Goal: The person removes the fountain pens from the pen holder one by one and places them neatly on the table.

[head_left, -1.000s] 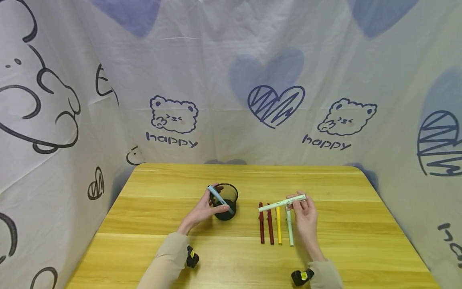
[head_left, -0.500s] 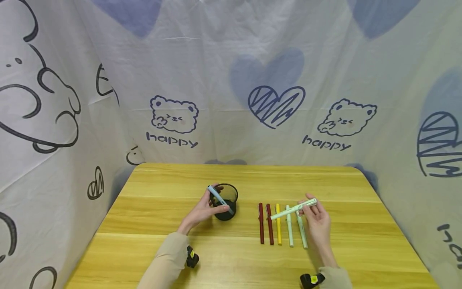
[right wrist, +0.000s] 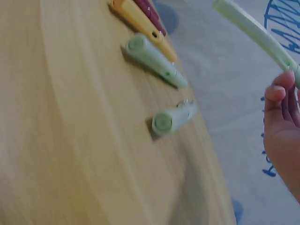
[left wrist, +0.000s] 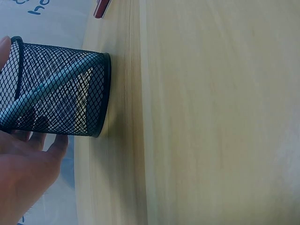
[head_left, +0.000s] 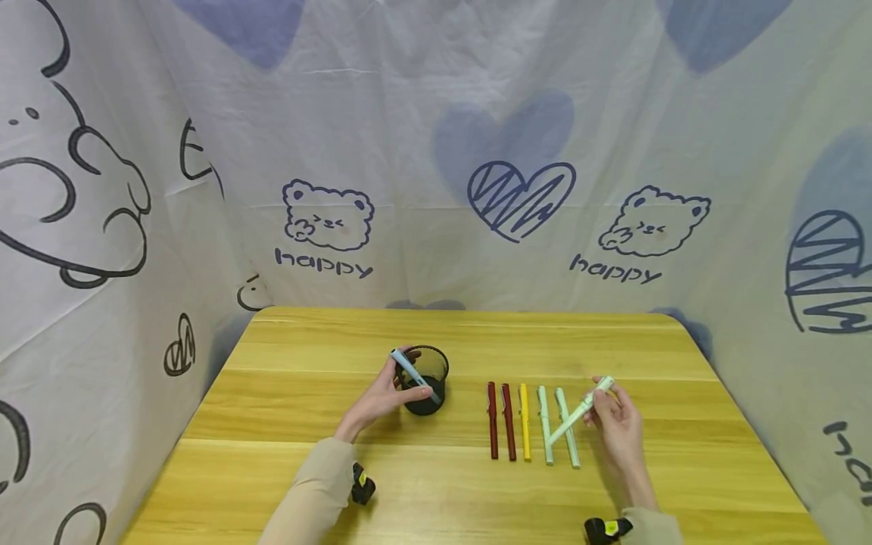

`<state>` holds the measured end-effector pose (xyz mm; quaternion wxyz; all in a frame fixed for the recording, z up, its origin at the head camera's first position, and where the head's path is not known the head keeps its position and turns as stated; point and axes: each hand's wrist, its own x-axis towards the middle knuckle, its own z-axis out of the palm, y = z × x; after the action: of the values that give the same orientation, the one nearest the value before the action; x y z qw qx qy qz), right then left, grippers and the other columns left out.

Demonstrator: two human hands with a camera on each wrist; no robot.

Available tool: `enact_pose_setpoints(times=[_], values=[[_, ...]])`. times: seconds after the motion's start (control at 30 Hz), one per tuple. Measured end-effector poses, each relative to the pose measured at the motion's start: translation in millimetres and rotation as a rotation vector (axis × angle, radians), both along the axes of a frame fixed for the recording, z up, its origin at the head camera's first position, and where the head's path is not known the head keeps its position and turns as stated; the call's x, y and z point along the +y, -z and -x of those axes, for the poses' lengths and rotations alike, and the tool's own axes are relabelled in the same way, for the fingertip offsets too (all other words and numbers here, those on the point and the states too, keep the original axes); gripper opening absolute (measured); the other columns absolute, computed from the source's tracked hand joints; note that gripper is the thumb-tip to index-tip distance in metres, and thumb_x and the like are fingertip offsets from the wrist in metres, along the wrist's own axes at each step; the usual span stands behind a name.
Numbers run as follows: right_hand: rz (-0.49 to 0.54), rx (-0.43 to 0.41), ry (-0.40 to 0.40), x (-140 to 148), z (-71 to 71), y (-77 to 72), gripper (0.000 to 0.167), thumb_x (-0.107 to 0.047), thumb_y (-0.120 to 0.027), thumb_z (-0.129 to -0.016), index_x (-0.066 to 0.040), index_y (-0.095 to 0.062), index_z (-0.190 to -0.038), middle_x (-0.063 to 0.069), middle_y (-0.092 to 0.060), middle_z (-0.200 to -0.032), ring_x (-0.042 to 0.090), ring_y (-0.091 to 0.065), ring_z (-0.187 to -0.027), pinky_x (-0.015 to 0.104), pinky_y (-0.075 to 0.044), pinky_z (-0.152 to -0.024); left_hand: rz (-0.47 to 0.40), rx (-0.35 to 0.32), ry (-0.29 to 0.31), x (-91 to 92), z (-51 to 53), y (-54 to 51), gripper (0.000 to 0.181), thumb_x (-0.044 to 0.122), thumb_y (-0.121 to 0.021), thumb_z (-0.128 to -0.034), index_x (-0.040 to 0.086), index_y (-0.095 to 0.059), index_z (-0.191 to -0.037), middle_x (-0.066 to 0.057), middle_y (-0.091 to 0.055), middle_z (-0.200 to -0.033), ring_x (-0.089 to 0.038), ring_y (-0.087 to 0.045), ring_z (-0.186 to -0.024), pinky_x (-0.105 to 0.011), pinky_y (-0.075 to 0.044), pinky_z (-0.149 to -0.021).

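My left hand (head_left: pixel 378 400) holds a black mesh pen cup (head_left: pixel 425 406), thumb at the near side and fingers around the far side. Inside it leans a blue pen (head_left: pixel 407 366), which shows through the mesh in the left wrist view. Raised over the table, a light green pen (head_left: pixel 579 419) is pinched between the thumb and fingers of my right hand (head_left: pixel 618 431). It slants above two light green pens lying on the wood, a left one (head_left: pixel 543 409) and a right one (head_left: pixel 562 405). The right wrist view shows the held pen clear of the tabletop.
Left of the green pens lie a yellow pen (head_left: pixel 524 424) and two dark red pens, one outer (head_left: pixel 492 424) and one inner (head_left: pixel 509 424), in a row. The wooden table (head_left: pixel 306 348) ends at a patterned cloth (head_left: pixel 422 151) behind and at the sides.
My right hand has moved right and toward me with its green pen, whose slant has grown steeper. The rightmost green pen on the table has come into full view. My left hand stays put.
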<state>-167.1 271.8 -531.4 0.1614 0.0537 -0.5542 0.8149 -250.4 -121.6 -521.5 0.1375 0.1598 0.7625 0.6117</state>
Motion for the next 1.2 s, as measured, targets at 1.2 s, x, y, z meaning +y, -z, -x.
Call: enact_pose_setpoints(times=[1.2], values=[[-0.757, -0.32, -0.219, 53.6, 14.2, 0.2, 0.049, -0.012, -0.054, -0.104, 0.018, -0.041, -0.141, 0.001, -0.064, -0.087, 0.005, -0.053, -0.063, 0.022, -0.05, -0.056, 0.012, 0.004, -0.007, -0.7, -0.2, 0.2, 0.085, 0.022, -0.075, -0.0913, 0.025, -0.022, -0.158, -0.009, -0.029, -0.166, -0.043, -0.014, -0.156, -0.07, -0.015, -0.122]])
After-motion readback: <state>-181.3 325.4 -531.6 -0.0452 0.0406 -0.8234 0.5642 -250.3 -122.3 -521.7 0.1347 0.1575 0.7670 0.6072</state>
